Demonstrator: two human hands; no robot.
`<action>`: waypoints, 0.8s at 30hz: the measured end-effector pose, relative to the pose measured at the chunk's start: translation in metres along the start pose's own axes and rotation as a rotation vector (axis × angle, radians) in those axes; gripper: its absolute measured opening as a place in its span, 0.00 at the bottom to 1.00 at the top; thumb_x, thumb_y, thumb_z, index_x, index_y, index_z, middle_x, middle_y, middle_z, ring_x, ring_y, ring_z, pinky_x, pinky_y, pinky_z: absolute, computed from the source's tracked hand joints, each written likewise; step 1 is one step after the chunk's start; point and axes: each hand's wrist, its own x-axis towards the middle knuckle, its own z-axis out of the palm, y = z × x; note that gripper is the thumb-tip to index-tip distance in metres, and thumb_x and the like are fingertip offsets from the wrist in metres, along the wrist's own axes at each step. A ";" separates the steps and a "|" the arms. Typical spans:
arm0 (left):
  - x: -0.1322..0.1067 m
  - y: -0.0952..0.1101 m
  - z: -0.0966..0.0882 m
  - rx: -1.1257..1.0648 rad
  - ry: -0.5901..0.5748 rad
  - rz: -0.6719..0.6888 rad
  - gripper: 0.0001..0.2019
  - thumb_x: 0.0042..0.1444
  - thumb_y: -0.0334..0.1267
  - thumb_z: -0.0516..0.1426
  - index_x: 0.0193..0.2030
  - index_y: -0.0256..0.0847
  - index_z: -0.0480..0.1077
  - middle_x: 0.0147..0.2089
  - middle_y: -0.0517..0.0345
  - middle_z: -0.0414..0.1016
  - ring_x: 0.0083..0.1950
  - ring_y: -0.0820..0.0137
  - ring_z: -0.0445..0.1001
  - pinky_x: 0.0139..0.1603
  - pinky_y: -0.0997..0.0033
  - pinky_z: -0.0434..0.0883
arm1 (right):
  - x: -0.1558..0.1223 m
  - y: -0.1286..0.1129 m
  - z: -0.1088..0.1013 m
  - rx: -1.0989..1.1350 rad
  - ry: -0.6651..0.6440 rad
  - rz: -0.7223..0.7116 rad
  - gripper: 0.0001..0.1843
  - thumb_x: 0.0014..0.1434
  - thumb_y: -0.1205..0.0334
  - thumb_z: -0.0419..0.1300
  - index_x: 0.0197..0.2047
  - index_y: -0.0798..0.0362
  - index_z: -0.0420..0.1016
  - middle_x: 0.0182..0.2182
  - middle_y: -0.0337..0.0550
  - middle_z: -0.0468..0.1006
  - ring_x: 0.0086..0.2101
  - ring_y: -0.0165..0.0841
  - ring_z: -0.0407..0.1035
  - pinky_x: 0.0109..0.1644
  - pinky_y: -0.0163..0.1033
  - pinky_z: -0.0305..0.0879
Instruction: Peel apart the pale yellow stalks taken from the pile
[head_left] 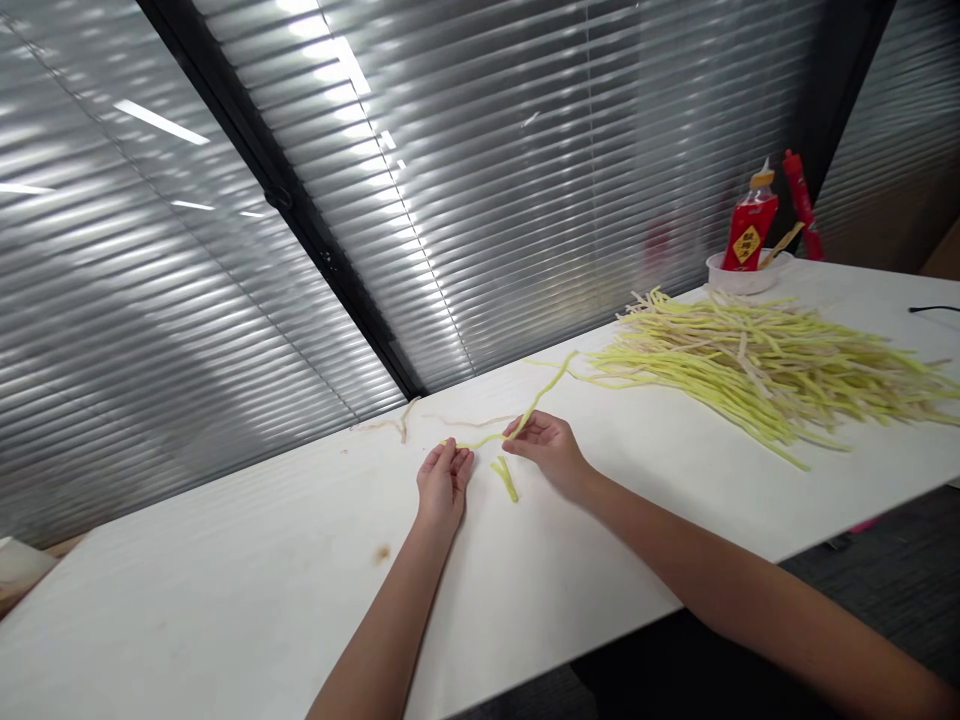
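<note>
A yellow pipe cleaner (487, 440) is stretched between my two hands, just over the white table. My left hand (445, 476) pinches its left end between thumb and fingertips. Further along, my right hand (546, 448) grips it too, and the free end rises up and to the right past the fingers. Between my hands lies a short, folded yellow piece (507, 480). Beyond them a thin beige strand (472, 421) and a bent, forked beige piece (403, 424) rest on the tabletop.
A big pile of yellow and beige pipe cleaners (757, 365) spreads over the right side of the white table (247, 580). Behind it, a red-labelled bottle (750, 225) stands in a white bowl (739, 280), near a red tube (802, 205). Window blinds (525, 180) border the far edge.
</note>
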 end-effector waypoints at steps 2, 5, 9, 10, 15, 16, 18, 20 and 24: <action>-0.001 0.000 0.001 0.031 -0.010 -0.001 0.04 0.49 0.28 0.60 0.31 0.34 0.67 0.26 0.57 0.71 0.28 0.77 0.73 0.35 0.77 0.75 | 0.001 -0.001 -0.001 0.000 0.079 -0.034 0.13 0.40 0.60 0.70 0.29 0.53 0.71 0.30 0.39 0.75 0.30 0.28 0.68 0.37 0.37 0.66; -0.003 0.000 0.002 0.059 -0.017 0.000 0.05 0.48 0.27 0.61 0.31 0.34 0.68 0.27 0.56 0.71 0.29 0.76 0.74 0.35 0.77 0.75 | 0.002 0.000 -0.001 -0.006 0.184 -0.076 0.13 0.40 0.61 0.70 0.28 0.53 0.71 0.28 0.39 0.75 0.28 0.29 0.68 0.34 0.37 0.66; -0.002 -0.001 0.002 0.062 -0.012 0.000 0.04 0.49 0.27 0.61 0.31 0.34 0.68 0.27 0.56 0.71 0.29 0.76 0.74 0.35 0.77 0.75 | 0.003 0.000 0.000 -0.013 0.297 -0.124 0.11 0.40 0.60 0.69 0.26 0.53 0.72 0.26 0.39 0.75 0.27 0.30 0.68 0.34 0.39 0.67; -0.002 -0.001 0.002 0.057 -0.008 0.003 0.04 0.49 0.27 0.60 0.31 0.33 0.68 0.27 0.56 0.71 0.29 0.76 0.74 0.35 0.77 0.75 | 0.002 -0.001 0.001 -0.028 0.336 -0.126 0.11 0.40 0.59 0.69 0.26 0.53 0.73 0.26 0.40 0.75 0.27 0.30 0.68 0.35 0.39 0.67; -0.004 -0.004 0.003 0.037 -0.016 0.001 0.03 0.50 0.27 0.60 0.32 0.33 0.69 0.28 0.55 0.72 0.30 0.76 0.75 0.35 0.78 0.75 | 0.001 -0.007 0.002 -0.117 0.499 -0.090 0.12 0.39 0.57 0.69 0.25 0.54 0.74 0.26 0.41 0.77 0.28 0.32 0.69 0.35 0.40 0.67; -0.005 -0.004 0.003 0.039 -0.021 -0.006 0.03 0.50 0.28 0.59 0.32 0.33 0.69 0.28 0.55 0.72 0.30 0.76 0.75 0.35 0.78 0.75 | 0.001 -0.008 0.002 -0.121 0.509 -0.090 0.12 0.39 0.57 0.69 0.25 0.54 0.74 0.26 0.41 0.77 0.28 0.32 0.69 0.35 0.39 0.67; -0.006 -0.004 0.004 0.043 -0.029 -0.022 0.02 0.51 0.28 0.59 0.31 0.33 0.69 0.28 0.55 0.72 0.29 0.77 0.75 0.35 0.78 0.75 | 0.002 -0.008 0.001 -0.129 0.520 -0.103 0.12 0.39 0.57 0.69 0.25 0.54 0.73 0.25 0.40 0.76 0.27 0.31 0.69 0.34 0.38 0.66; -0.008 -0.003 0.006 0.046 -0.036 -0.035 0.02 0.52 0.29 0.59 0.31 0.33 0.68 0.28 0.54 0.72 0.29 0.77 0.75 0.35 0.79 0.75 | 0.003 -0.006 -0.001 -0.140 0.521 -0.125 0.12 0.40 0.57 0.68 0.25 0.54 0.73 0.25 0.40 0.76 0.26 0.30 0.68 0.32 0.38 0.66; -0.011 -0.002 0.007 0.052 -0.046 -0.067 0.04 0.52 0.30 0.59 0.29 0.33 0.67 0.27 0.55 0.72 0.27 0.77 0.74 0.33 0.79 0.75 | 0.005 -0.002 -0.004 -0.161 0.533 -0.171 0.12 0.41 0.56 0.68 0.25 0.54 0.72 0.22 0.37 0.73 0.24 0.28 0.66 0.30 0.36 0.63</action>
